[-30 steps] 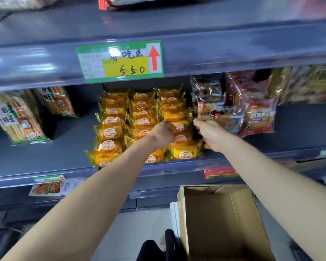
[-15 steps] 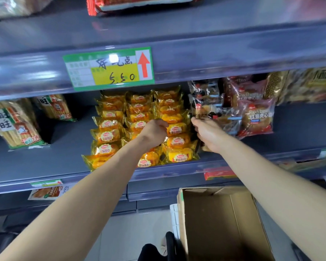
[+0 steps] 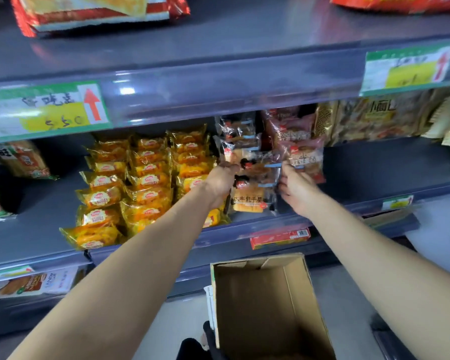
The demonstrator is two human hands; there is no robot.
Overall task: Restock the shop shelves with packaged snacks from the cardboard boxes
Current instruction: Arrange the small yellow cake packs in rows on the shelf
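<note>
Both my arms reach up to the middle shelf [image 3: 374,165]. My left hand [image 3: 220,181] lies against the left side of a stack of clear-wrapped bread packets [image 3: 250,200] and my right hand [image 3: 295,188] holds the stack's right side with curled fingers. Left of that stack stand rows of yellow-wrapped cake packets [image 3: 146,183]. Right of it leans a red-brown bun packet [image 3: 303,157]. An open cardboard box [image 3: 268,305] stands below the shelf, between my forearms, and its inside shows only bare cardboard.
A green price tag [image 3: 44,110] with a red arrow hangs on the upper shelf edge, another price tag [image 3: 405,68] at right. Red bags [image 3: 96,11] lie on the top shelf. Rice-cracker bags [image 3: 21,159] stand at far left, brown snack bags [image 3: 374,118] at right.
Both hands have shifted right, from the yellow cake packets to the clear-wrapped bread stack, now held between them. The view has swung right and closer to the shelf.
</note>
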